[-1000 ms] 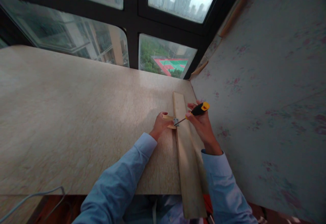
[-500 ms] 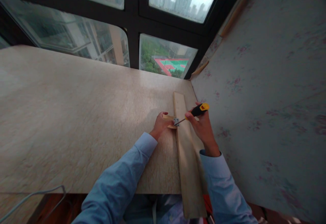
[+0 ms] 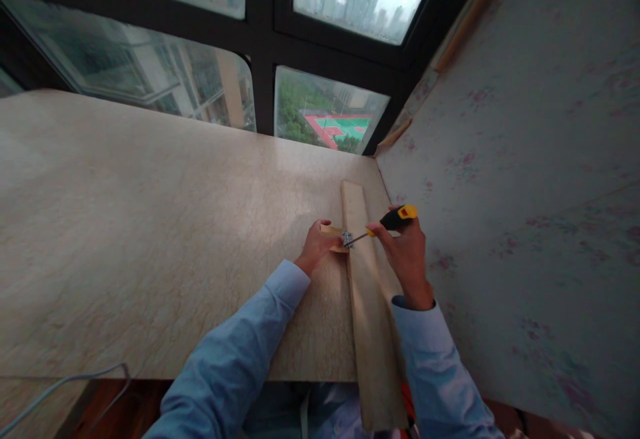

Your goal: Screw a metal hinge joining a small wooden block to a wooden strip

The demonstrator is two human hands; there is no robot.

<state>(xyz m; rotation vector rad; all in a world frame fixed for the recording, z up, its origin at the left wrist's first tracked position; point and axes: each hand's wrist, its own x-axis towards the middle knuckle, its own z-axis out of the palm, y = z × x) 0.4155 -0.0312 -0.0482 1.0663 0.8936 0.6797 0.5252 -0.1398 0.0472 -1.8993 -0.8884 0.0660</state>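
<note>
A long pale wooden plank point(image 3: 367, 312) lies on the beige table point(image 3: 150, 226) near the right wall, its near end sticking out past the table edge. My left hand point(image 3: 316, 247) is closed on a small wooden block point(image 3: 334, 232) pressed against the plank's left side. A small metal fitting point(image 3: 347, 239) sits where block and plank meet. My right hand point(image 3: 404, 246) grips a black and yellow screwdriver point(image 3: 390, 220), its tip on that fitting.
A papered wall point(image 3: 525, 192) rises close on the right of the plank. Dark-framed windows point(image 3: 260, 46) run along the table's far edge. A grey cable point(image 3: 65, 382) hangs by the near left table edge.
My right hand has turned a little on the screwdriver, and the handle has shifted slightly right. The left hand, block and plank have stayed put.
</note>
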